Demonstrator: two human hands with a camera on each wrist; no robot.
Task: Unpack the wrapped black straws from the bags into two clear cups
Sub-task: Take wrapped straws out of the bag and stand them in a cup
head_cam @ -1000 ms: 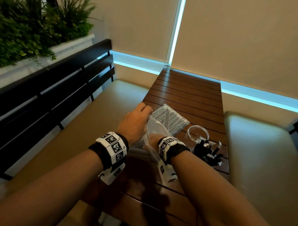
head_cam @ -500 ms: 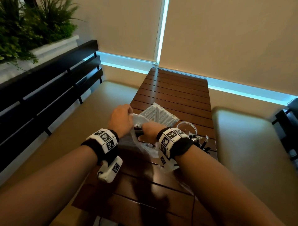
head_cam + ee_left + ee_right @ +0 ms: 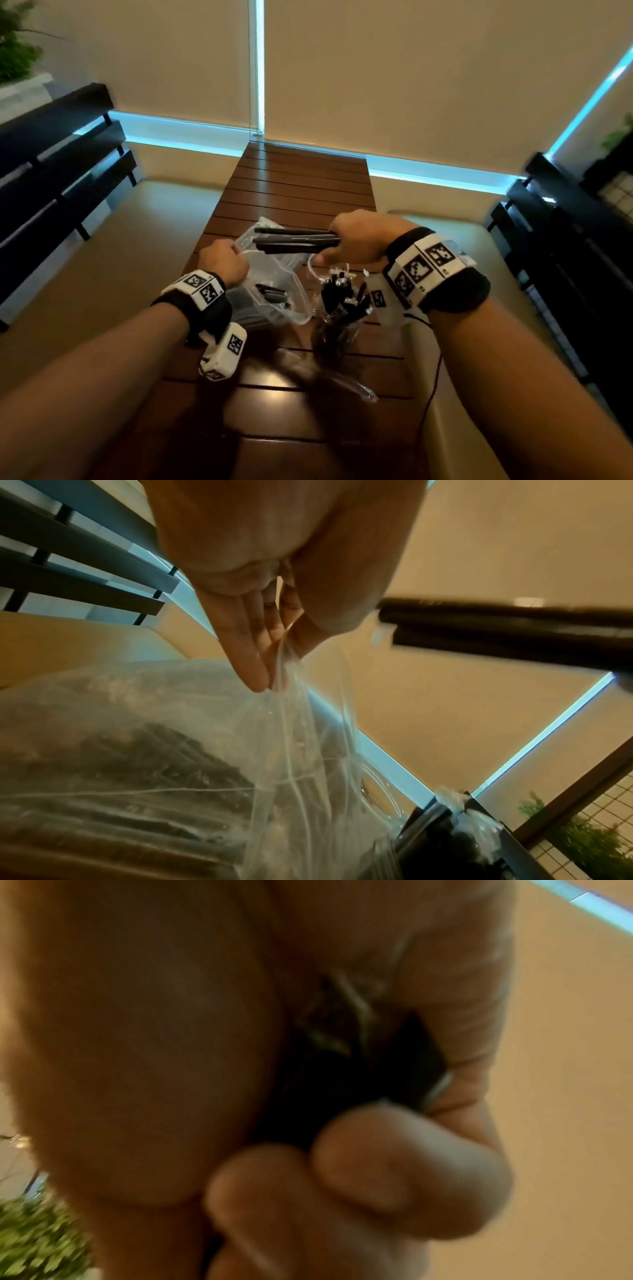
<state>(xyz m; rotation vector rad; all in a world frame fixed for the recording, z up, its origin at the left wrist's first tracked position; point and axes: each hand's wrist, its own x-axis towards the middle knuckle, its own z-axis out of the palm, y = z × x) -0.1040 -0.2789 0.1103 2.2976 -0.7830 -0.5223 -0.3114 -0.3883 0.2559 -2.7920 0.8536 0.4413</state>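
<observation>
My right hand [image 3: 356,240] grips a bundle of wrapped black straws [image 3: 294,238], held level above the table and pointing left. The right wrist view shows my fingers [image 3: 404,1167] curled round the dark straw ends [image 3: 342,1074]. My left hand [image 3: 224,262] pinches the open edge of a clear plastic bag [image 3: 270,291] that lies on the wooden table [image 3: 301,185] with more black straws [image 3: 272,294] inside. In the left wrist view the bag [image 3: 171,764] hangs from my fingertips [image 3: 260,669]. A clear cup [image 3: 339,308] filled with black straws stands right of the bag, and behind it shows the rim of a second clear cup [image 3: 313,270].
A second clear bag of straws [image 3: 255,233] lies behind the first. An empty crumpled wrapper [image 3: 356,387] rests on the table nearer me. Beige bench cushions [image 3: 113,260] flank the slatted table, with dark slatted backrests [image 3: 61,161] on both sides. A thin black cable [image 3: 435,370] runs down the right edge.
My right hand has come out of the bag with a bundle of straws and moved up and right. My left hand keeps hold of the bag's edge. The head view has swung right.
</observation>
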